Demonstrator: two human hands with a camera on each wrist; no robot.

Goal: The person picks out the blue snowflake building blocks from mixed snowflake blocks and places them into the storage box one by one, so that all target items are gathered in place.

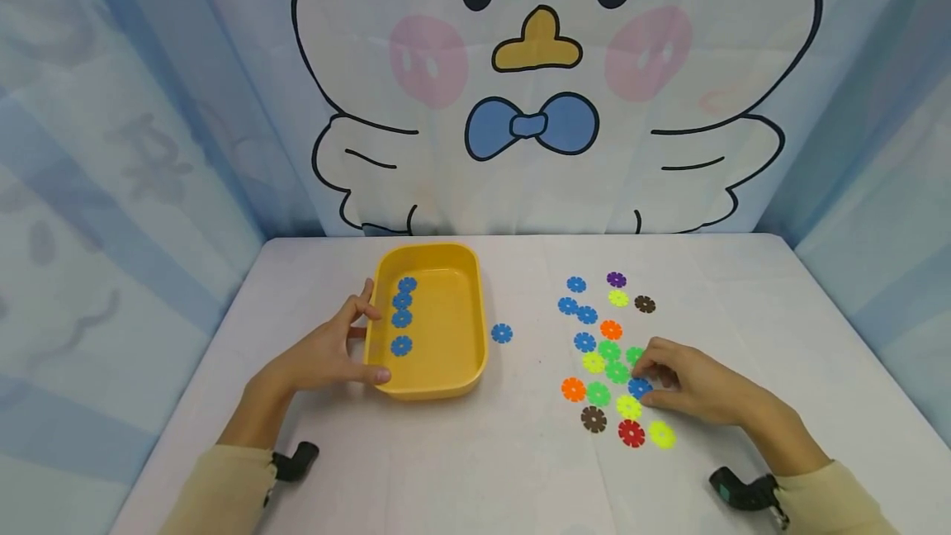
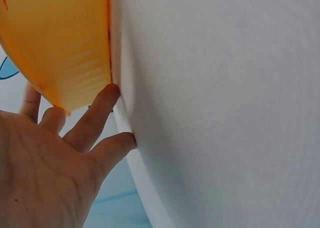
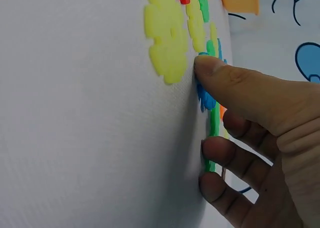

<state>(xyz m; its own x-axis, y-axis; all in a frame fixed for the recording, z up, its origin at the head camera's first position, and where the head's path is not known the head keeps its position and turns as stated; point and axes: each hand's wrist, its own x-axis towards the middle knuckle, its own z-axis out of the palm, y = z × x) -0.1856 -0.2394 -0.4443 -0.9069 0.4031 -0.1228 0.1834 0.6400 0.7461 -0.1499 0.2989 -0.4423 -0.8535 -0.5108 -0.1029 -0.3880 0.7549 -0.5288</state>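
My left hand (image 1: 327,352) grips the left side of a yellow tray (image 1: 464,329), its thumb over the near corner and a finger over the rim. In the left wrist view its fingers (image 2: 92,118) are spread against the tray's side wall. Several blue snowflake discs (image 1: 401,318) lie in a column inside the tray. At the right cluster my right hand (image 1: 702,382) pinches a blue snowflake disc (image 1: 640,388) between thumb and fingers, low over the table. The right wrist view has its thumb (image 3: 235,80) overlapping that blue disc (image 3: 206,95).
One blue disc (image 1: 501,333) lies just right of the tray. Loose discs in several colours surround the right hand, among them a red disc (image 1: 631,433), a green disc (image 1: 598,394) and a purple disc (image 1: 616,280). A printed curtain (image 1: 550,188) hangs behind the white table (image 1: 520,469).
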